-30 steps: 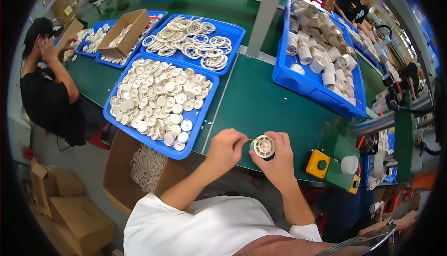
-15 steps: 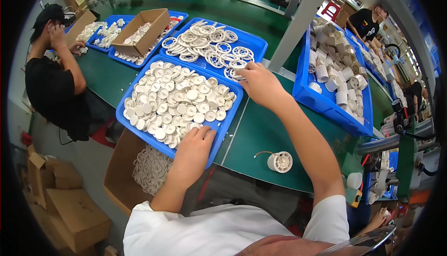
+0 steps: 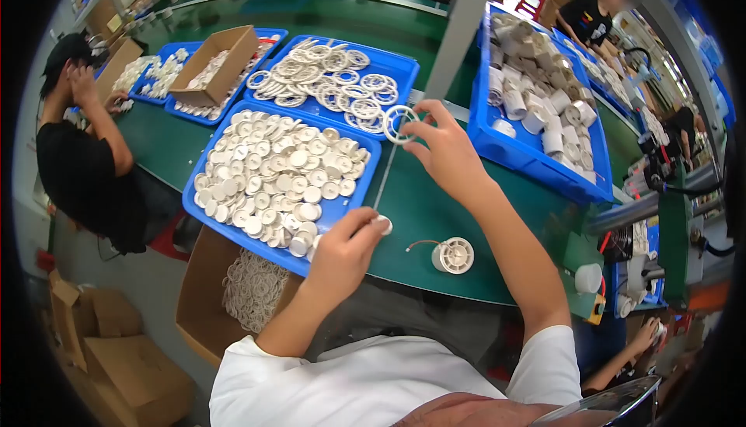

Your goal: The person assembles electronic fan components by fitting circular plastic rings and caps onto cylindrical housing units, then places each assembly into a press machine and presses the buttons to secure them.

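Observation:
Between the thumb and fingers of my right hand (image 3: 444,146) is a white plastic ring (image 3: 397,125), lifted off the corner of the ring tray. My left hand (image 3: 343,252) pinches a small round white cap (image 3: 384,225) above the green table, just off the right edge of the cap tray. That blue tray (image 3: 351,208) is heaped with similar white caps (image 3: 268,164). Behind it a second blue tray (image 3: 406,69) bears a pile of white rings (image 3: 330,77). A white cylindrical housing (image 3: 453,256) with a spoked face and a thin wire lies on the table before me.
A deep blue bin (image 3: 475,133) of white cylinders stands to the right, beside a grey metal post (image 3: 447,34). A cardboard box (image 3: 214,69) rests on a tray at the left. Below the table edge is a carton (image 3: 200,303) of rings. A co-worker (image 3: 81,147) sits at left.
My right hand has drawn back from the ring pile with one ring. My left hand has moved right, out of the cap tray, with a cap in its fingers. The camera view has shifted slightly.

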`<state>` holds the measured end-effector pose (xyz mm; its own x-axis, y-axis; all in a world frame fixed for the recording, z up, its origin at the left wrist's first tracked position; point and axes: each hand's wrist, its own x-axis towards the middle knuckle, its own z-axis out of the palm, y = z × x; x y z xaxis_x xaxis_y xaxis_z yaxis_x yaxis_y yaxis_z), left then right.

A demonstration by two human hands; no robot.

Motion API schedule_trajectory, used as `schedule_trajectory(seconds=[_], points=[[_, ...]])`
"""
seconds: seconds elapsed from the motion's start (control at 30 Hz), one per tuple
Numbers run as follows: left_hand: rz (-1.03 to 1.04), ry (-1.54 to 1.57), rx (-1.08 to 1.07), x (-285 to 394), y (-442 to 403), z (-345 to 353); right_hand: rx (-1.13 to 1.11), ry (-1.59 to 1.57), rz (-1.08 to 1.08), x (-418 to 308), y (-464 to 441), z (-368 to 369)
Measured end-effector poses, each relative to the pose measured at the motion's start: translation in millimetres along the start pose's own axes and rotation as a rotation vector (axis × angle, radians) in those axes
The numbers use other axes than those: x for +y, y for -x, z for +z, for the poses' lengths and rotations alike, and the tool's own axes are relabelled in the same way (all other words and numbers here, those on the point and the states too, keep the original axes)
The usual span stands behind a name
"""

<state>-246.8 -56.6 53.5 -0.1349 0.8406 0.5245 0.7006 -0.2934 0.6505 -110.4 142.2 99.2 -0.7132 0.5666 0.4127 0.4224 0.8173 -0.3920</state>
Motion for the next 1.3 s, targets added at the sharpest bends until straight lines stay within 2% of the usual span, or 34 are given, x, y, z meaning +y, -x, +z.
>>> schedule_trajectory(seconds=[0.1, 0.2, 0.3, 0.43, 0.47, 0.53, 0.63, 0.77, 0.9, 0.97, 1.03, 1.07, 1.1, 1.17, 1.3], points=[[0.035, 0.04, -0.053, 3, 32, 30, 0.023, 0.044, 0.04, -5, 61, -30], [-0.04, -0.087, -0.049, 4, 56, 49, 0.002, 0.052, 0.226, -10, 117, -53], [0.024, -0.192, -0.074, 16, 54, 42, -0.032, 0.092, 0.391, -4, 169, -57], [-0.005, -0.158, -0.104, 5, 54, 40, -0.088, 0.05, 0.546, 1, 203, -49], [-0.008, -0.163, -0.11, 10, 56, 40, -0.09, 0.042, 0.548, -3, 202, -49], [0.03, -0.187, 0.091, 25, 54, 38, 0.121, 0.019, 0.538, -12, 192, -49], [0.139, -0.098, 0.172, 54, 37, 45, 0.015, 0.013, 0.506, 1, 198, -42], [0.21, 0.013, 0.055, 58, 19, 80, -0.021, 0.012, 0.491, 5, 201, -41], [0.226, -0.017, 0.004, 51, 20, 95, 0.008, 0.012, 0.496, 2, 201, -43], [0.174, -0.005, 0.008, 55, 20, 89, 0.041, 0.007, 0.492, -4, 201, -44], [0.156, -0.033, 0.009, 55, 22, 82, 0.219, -0.071, 0.427, -18, 198, -53], [0.137, -0.058, 0.005, 55, 24, 79, 0.231, -0.118, 0.437, -27, 197, -56], [0.132, -0.059, 0.005, 53, 29, 80, 0.232, -0.151, 0.405, -35, 196, -55], [-0.017, 0.097, 0.036, 47, 39, 86, 0.201, -0.256, 0.344, -45, 193, -48], [-0.04, 0.143, 0.02, 43, 41, 99, 0.134, -0.262, 0.305, -47, 187, -31]])
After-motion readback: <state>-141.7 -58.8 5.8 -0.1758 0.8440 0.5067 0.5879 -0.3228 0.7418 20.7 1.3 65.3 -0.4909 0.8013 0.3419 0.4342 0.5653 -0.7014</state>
